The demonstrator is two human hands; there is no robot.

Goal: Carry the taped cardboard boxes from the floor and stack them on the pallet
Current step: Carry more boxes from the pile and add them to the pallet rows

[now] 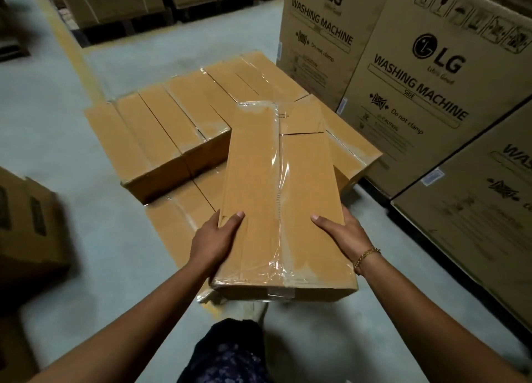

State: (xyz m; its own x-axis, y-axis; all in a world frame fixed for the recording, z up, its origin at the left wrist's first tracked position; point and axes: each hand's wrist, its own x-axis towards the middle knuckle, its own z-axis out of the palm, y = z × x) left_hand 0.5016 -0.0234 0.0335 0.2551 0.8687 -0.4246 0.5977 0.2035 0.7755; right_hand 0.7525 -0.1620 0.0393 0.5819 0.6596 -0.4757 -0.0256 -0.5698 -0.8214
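A long taped cardboard box [276, 198] hangs in the air in front of me, its far end over the stack. My left hand [214, 240] grips its left side with the thumb on top. My right hand [344, 234] grips its right side the same way. Below and beyond lies a stack of several similar taped boxes [172, 126], two layers high on the left, with a lower box [178, 213] showing under the one I hold. The pallet beneath is hidden.
Tall washing machine cartons [417, 74] stand close on the right. Another cardboard box [26, 221] sits at the left edge. More stacked cartons [115, 0] line the back. A yellow floor line [72, 51] runs along the grey concrete floor [43, 118].
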